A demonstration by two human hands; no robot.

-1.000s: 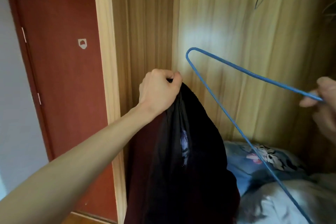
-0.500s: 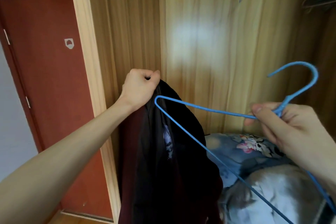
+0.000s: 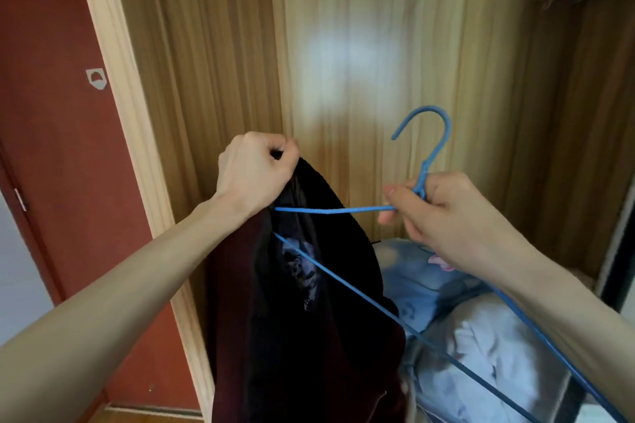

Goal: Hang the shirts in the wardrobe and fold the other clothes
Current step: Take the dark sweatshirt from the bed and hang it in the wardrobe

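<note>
Since the earlier frame the blue wire hanger (image 3: 347, 210) has swung in, its left tip now slipping into the dark shirt (image 3: 309, 302). The left hand (image 3: 256, 172) grips the shirt bunched at the top, held up before the wooden wardrobe (image 3: 343, 45); the right hand (image 3: 436, 209) pinches the hanger below its hook. Threading has just begun; hanging on the rail and folding the bedding-side clothes (image 3: 481, 347) appear still to do.
</note>
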